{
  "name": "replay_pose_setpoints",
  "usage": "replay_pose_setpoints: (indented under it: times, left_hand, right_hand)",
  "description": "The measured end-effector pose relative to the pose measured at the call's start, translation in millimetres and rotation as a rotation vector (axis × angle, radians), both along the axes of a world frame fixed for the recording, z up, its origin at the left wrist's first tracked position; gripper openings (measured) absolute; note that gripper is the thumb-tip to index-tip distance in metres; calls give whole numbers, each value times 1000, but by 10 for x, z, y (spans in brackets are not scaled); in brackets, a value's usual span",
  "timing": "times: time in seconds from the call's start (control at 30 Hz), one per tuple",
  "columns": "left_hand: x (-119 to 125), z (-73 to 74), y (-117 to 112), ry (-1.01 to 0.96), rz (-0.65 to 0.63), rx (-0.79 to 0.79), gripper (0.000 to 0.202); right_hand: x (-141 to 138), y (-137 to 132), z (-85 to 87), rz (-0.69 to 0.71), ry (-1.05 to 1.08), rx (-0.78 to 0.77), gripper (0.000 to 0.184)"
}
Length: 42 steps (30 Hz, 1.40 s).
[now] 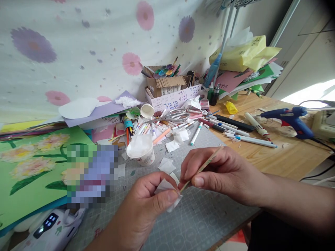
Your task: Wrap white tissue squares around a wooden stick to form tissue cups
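My left hand (150, 204) pinches a small piece of thin white paper (164, 185) between thumb and fingers. My right hand (222, 172) grips a thin wooden stick (205, 165) on a slant, and its lower tip meets the paper at my left fingertips. Both hands are above a grey cutting mat (209, 219). Just beyond them lie loose white paper squares (166, 165). A paper cup (146, 158) heaped with white material stands behind my left hand.
Markers (196, 134) and scissors (178, 115) clutter the mat's back. A blue glue gun (285, 113) rests at right. Green paper with flowers (34, 184), a device with a lit display (49, 226) and a pixelated patch are at left. A cardboard box (170, 85) holds brushes.
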<state>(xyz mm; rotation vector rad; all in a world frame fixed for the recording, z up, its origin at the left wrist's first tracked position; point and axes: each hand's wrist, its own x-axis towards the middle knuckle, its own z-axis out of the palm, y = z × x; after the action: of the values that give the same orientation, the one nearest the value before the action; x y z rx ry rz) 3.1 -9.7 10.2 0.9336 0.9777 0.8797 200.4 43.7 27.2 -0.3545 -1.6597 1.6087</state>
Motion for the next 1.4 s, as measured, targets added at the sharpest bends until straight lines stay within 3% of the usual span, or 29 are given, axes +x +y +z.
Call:
replay_pose_setpoints:
  times: [1.4]
  left_hand:
    - [-6,2,4,33,-24,9,17]
  right_hand:
    - [11,-17,11,-11,-71,53,4]
